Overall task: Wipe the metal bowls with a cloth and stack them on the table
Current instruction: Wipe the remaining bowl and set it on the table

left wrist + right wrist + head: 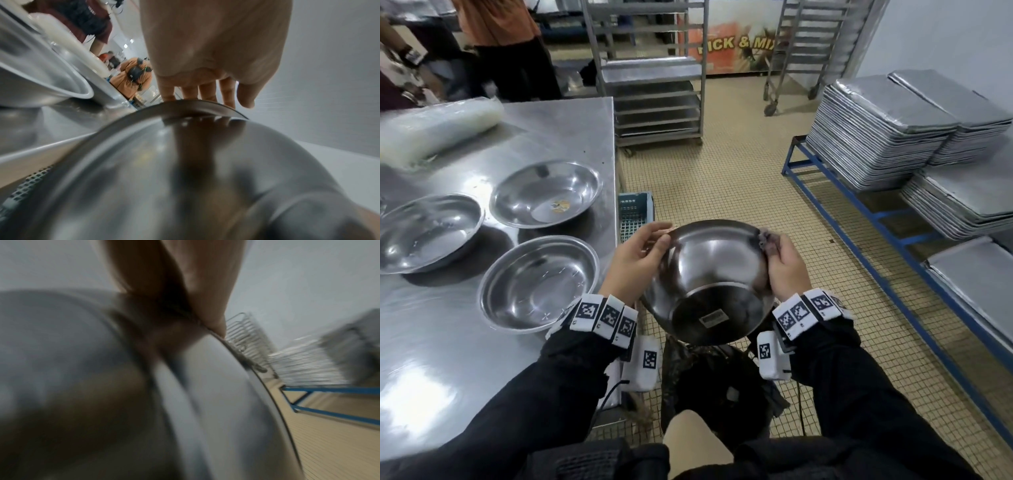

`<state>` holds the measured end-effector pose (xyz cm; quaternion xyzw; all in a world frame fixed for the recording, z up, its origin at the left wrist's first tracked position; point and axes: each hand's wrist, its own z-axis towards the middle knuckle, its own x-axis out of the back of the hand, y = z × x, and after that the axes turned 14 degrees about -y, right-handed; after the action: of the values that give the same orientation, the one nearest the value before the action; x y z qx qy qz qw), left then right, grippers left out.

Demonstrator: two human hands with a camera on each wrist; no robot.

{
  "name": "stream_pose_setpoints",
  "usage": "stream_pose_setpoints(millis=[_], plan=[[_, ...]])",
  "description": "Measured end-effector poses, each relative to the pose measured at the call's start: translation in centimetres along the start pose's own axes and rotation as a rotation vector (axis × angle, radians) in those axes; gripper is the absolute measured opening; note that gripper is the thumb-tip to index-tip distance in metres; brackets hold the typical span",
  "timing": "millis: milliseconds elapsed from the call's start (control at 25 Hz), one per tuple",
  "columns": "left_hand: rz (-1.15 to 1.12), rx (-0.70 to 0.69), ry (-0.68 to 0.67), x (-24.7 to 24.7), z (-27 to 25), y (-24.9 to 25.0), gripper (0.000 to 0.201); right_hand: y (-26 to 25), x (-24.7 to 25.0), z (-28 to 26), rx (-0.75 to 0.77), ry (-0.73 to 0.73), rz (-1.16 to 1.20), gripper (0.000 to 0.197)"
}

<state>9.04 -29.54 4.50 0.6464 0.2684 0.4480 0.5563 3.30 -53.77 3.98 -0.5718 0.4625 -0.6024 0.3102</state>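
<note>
Our hands hold one metal bowl (709, 284) off the bench, over the tiled floor (739, 164), tilted so its underside and base ring face us. The left hand (635, 262) grips the left rim, thumb on the outer wall; the left wrist view shows what the head view hides, its fingers (207, 92) hooked over the rim to the inside. The right hand (787, 265) clamps a dark cloth (768, 240) against the right rim. We see only a small bunch of that cloth above the fingers; the rest is covered by the hand, and how far it reaches inside the bowl we cannot tell. The right wrist view is badly smeared: a blur of bowl wall, a fingertip (216, 321) on the rim and a dark shape beneath it.

A small label on the bowl's base is too blurred to read. Three more bowls (541, 284) sit separately, mouths up, on the steel bench (448, 377) to our left, not stacked; the far left one is cut off at the frame edge. Only the head view shows the tray stacks (876, 130) on a blue rack (859, 212) to the right, and a plastic crate (635, 214) partly hidden behind the bench corner.
</note>
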Motion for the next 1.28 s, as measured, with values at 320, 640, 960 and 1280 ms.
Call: stream_pose_setpoints(millis=[320,640,960,1280], plan=[[0.419,0.1,0.301,-3.2,-2.1,2.1,0.031,-3.0,-1.8,2.0,0.399,-0.288,-0.461,0.027],[0.066,0.199,0.601,-5.6,-6.0,-0.3,0.018,-0.2,-6.0,-2.2,0.782,-0.207,-0.525,0.038],[-0.224,0.171,0.701,-6.6,-9.5,-0.5,0.032,3.8,-3.0,-0.6,-0.006,-0.409,-0.042,0.049],[-0.001,0.191,0.682,-6.6,-8.4,2.0,0.03,-1.7,-6.4,-4.3,0.757,-0.249,-0.592,0.042]])
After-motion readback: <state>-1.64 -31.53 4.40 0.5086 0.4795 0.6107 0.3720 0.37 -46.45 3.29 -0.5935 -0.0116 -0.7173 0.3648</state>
